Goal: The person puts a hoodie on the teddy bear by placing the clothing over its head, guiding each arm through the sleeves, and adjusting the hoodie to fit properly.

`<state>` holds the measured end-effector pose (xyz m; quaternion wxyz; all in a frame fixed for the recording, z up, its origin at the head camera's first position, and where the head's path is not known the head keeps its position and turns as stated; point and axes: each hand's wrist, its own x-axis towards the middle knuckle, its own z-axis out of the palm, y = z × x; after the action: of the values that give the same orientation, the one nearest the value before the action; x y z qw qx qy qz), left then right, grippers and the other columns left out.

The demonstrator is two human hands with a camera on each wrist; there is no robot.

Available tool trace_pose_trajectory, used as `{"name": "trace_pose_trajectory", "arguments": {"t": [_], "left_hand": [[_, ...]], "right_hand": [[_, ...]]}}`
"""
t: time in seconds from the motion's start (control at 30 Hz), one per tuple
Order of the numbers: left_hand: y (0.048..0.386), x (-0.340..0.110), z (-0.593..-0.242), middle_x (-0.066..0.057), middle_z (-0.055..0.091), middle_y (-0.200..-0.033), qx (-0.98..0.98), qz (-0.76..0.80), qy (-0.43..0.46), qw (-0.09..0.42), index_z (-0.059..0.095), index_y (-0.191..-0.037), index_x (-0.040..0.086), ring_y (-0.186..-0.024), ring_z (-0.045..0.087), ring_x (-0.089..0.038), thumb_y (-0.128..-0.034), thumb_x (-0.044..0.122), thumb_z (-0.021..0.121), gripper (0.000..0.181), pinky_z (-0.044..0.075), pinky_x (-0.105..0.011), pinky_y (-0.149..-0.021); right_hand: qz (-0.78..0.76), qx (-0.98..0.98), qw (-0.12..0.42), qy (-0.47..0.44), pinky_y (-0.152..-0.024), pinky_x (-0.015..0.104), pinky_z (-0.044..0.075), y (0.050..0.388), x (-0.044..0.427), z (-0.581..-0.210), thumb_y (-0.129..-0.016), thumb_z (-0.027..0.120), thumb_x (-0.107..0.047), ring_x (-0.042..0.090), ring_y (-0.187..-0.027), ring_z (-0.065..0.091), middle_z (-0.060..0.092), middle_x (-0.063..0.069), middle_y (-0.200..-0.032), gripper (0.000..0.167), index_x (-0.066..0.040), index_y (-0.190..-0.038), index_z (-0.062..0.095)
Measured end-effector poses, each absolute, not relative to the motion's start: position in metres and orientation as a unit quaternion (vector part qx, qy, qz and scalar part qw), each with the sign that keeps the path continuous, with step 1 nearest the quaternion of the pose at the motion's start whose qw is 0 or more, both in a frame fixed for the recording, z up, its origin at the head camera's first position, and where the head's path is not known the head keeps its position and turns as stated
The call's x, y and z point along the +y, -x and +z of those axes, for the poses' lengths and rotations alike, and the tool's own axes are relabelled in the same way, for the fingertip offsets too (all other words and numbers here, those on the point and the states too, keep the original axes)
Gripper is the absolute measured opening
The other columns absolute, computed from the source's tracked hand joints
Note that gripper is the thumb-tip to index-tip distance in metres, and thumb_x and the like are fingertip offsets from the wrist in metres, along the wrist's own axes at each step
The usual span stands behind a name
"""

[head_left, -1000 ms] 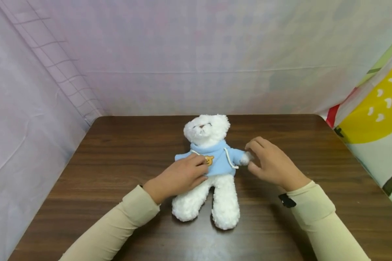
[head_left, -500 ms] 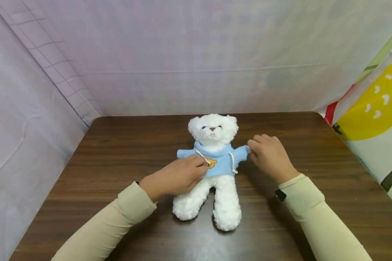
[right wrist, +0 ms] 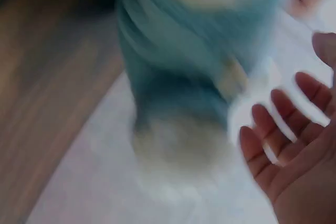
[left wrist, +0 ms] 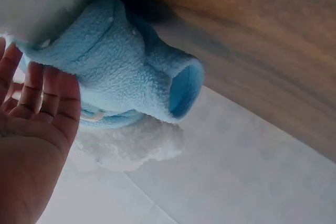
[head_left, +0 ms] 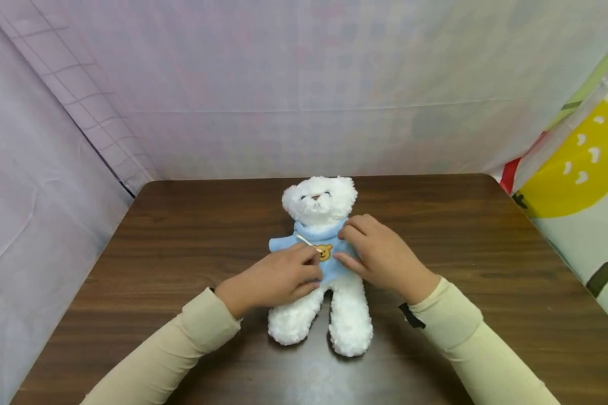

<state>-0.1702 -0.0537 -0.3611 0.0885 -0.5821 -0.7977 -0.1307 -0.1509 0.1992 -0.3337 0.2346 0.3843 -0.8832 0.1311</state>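
A white plush teddy bear (head_left: 318, 202) in a light blue hoodie (head_left: 335, 269) lies on its back on the table, head toward the far edge. A yellow bear patch and a white drawstring mark the hoodie's front. My left hand (head_left: 273, 278) rests on the left of its belly, and in the left wrist view the fingers (left wrist: 67, 95) touch the fabric, nearly straight. No paw shows at the opening of the near sleeve (left wrist: 186, 90) there. Over the chest's right side is my right hand (head_left: 385, 256), its fingers (right wrist: 286, 111) relaxed and spread. It hides the bear's right-side sleeve.
The brown wooden table (head_left: 192, 225) extends around the bear on all sides. Pale fabric (head_left: 304, 84) hangs behind its far edge and along the left. A cloth with a yellow print (head_left: 577, 169) hangs at the right.
My right hand gripped the right-side paw, then let go and moved left over the chest. The bear's upper body swung right, then back left. My left hand stayed nearly in place.
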Motion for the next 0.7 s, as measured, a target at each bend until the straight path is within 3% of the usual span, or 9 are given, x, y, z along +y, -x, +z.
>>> {"name": "trace_pose_trajectory", "arguments": {"t": [0.13,0.33,0.43,0.57,0.7], "left_hand": [[0.17,-0.063,-0.36,0.001,0.056,-0.101,-0.814,-0.154,0.551,0.102,0.073,-0.1,0.015,-0.087,0.052,-0.011,-0.1002,0.022,0.061,0.014,0.047,-0.026,-0.073],[0.173,-0.079,-0.359,0.001,0.057,-0.092,-0.863,-0.204,0.438,0.148,0.072,-0.093,0.013,-0.077,0.052,-0.011,-0.0952,0.019,0.068,0.007,0.048,-0.028,-0.066],[0.172,-0.081,-0.359,-0.002,0.056,-0.091,-0.911,-0.178,0.352,0.12,0.07,-0.097,0.009,-0.077,0.051,-0.016,-0.0954,0.03,0.068,0.021,0.047,-0.031,-0.065],[0.171,-0.079,-0.357,-0.01,0.056,-0.1,-0.962,-0.101,0.251,0.043,0.067,-0.11,0.002,-0.087,0.053,-0.026,-0.0952,0.055,0.059,0.055,0.051,-0.04,-0.072],[0.174,-0.075,-0.358,-0.016,0.057,-0.109,-0.974,-0.087,0.211,0.0,0.065,-0.119,-0.003,-0.096,0.055,-0.03,-0.093,0.064,0.055,0.072,0.051,-0.044,-0.081]], "right_hand": [[0.092,-0.905,0.213,-0.356,-0.068,0.038,0.043,0.158,0.186,-0.35,-0.086,0.078,-0.036,0.025,-0.084,0.048,0.051,0.009,-0.101,0.04,-0.007,-0.11,0.063],[0.054,-0.914,0.223,-0.335,-0.062,0.039,0.043,0.154,0.183,-0.36,-0.083,0.082,-0.033,0.031,-0.09,0.048,0.05,0.014,-0.109,0.044,-0.012,-0.118,0.063],[0.036,-0.916,0.225,-0.33,-0.06,0.04,0.045,0.151,0.181,-0.362,-0.084,0.082,-0.03,0.033,-0.094,0.05,0.051,0.015,-0.113,0.049,-0.015,-0.126,0.063],[0.031,-0.924,0.219,-0.313,-0.058,0.04,0.044,0.15,0.181,-0.363,-0.084,0.082,-0.03,0.034,-0.095,0.051,0.051,0.017,-0.115,0.06,-0.015,-0.136,0.058],[0.038,-0.93,0.206,-0.302,-0.06,0.04,0.045,0.152,0.183,-0.366,-0.085,0.081,-0.031,0.033,-0.096,0.05,0.049,0.018,-0.118,0.065,-0.013,-0.142,0.054]]}}
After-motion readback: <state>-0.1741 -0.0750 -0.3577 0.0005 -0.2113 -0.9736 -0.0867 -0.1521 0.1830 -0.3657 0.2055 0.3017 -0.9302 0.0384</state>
